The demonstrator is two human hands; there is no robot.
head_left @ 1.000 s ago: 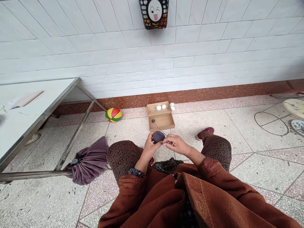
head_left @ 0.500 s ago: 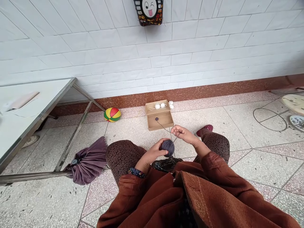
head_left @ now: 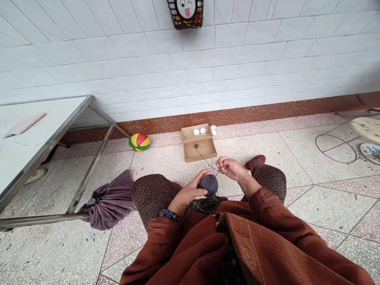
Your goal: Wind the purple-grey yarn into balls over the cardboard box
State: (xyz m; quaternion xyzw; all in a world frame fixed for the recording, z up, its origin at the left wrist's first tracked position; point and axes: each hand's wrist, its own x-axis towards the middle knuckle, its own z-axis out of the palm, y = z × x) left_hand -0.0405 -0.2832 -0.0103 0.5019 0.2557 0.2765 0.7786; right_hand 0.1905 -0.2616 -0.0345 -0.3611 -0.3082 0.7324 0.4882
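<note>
My left hand [head_left: 194, 189] is closed around the side of a dark purple-grey ball of yarn [head_left: 209, 185], held over my lap. Pinched in the curled fingers of my right hand [head_left: 231, 168] is a strand of the same yarn [head_left: 204, 159]. The strand runs forward from there to a small dark yarn ball [head_left: 196, 146] in an open cardboard box [head_left: 200, 155] on the floor. White balls of yarn [head_left: 199, 131] sit in the box's raised lid, and more white balls [head_left: 213, 130] lie just right of it.
A metal-framed white table [head_left: 59, 122] stands at the left, with a folded purple umbrella [head_left: 111, 202] by its leg. Near the wall lies a colourful ball [head_left: 139, 142]. A round-topped stool [head_left: 368, 128] is at the far right. A black basket [head_left: 186, 14] hangs on the wall.
My right hand has shifted slightly to the right and down and turned, its fingers curled more tightly on the strand. My left hand still holds the yarn ball in nearly the same place.
</note>
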